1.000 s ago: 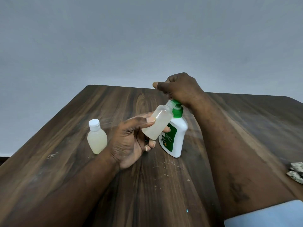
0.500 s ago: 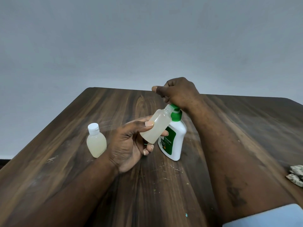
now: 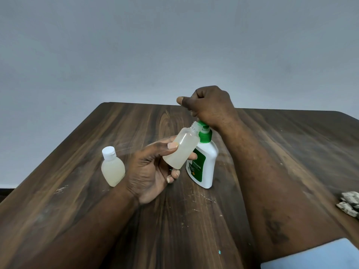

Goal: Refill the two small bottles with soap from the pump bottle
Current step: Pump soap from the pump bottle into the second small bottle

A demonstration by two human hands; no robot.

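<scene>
Gripped in L hand [image 3: 153, 171]: small uncapped translucent plastic bottle [image 3: 181, 150], tilted, neck at nozzle of white pump bottle w/ green head [image 3: 204, 164], upright on dark wooden table [image 3: 194, 230]. Clenched atop pump head: R hand [image 3: 209, 105]. Upright at left, apart: second small translucent bottle w/ white cap [image 3: 112, 167].

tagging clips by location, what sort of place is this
Likely a plain indoor room, home or workspace unclear: a dark wood table before a bare grey wall, with a soap pump bottle on it.

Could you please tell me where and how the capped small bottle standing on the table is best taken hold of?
Grip the capped small bottle round its broad body, below the white cap, probably from its open left side: it stands upright, and the left hand crowds its right.
</scene>
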